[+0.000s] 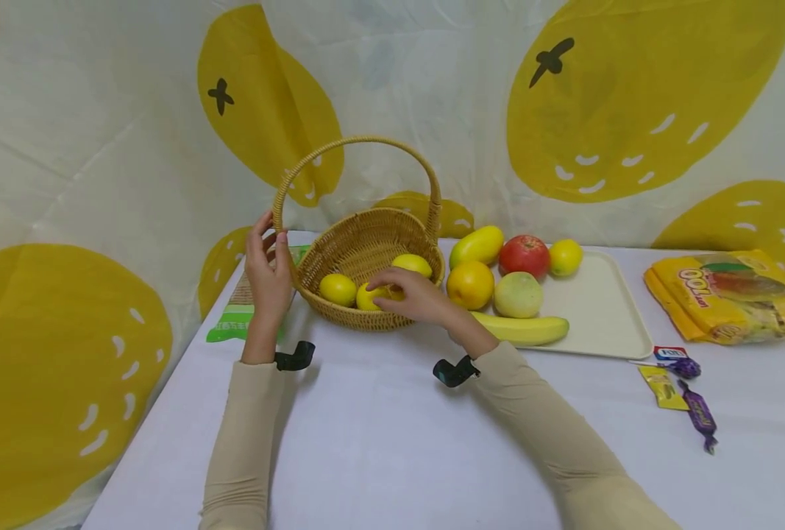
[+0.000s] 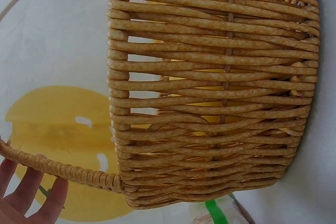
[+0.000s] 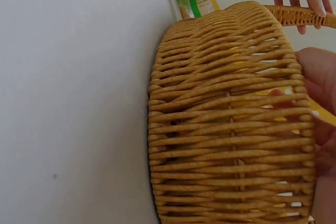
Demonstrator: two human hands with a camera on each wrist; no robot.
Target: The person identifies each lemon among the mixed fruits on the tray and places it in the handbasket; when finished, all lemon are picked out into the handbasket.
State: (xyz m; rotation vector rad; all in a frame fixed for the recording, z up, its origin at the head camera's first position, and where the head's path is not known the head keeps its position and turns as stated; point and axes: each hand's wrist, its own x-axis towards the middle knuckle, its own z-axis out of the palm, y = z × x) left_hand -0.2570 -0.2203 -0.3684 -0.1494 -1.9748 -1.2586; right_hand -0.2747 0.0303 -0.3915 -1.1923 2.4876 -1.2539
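Observation:
A wicker basket [image 1: 352, 316] with a tall arched handle [image 1: 359, 140] stands at the back of the table. My left hand [image 1: 268, 272] holds the handle low on its left side, thumb in front and fingers behind. Inside the basket lie yellow lemons: one at the left [image 1: 337, 290], one at the right rear [image 1: 412, 265]. Over the front rim reaches my right hand [image 1: 413, 296], its thumb and fingers around a third lemon [image 1: 368, 297], which they partly cover. In the right wrist view the basket wall [image 3: 226, 124] hides much of that hand.
Right of the basket, a cream tray [image 1: 604, 309] bears a banana [image 1: 531, 329], a pomegranate [image 1: 524, 256], a mango [image 1: 478, 245], an orange [image 1: 470, 285] and other fruit. Farther right lie a yellow snack bag [image 1: 736, 294] and several sweets [image 1: 700, 416]. A green packet [image 1: 233, 316] lies behind my left wrist.

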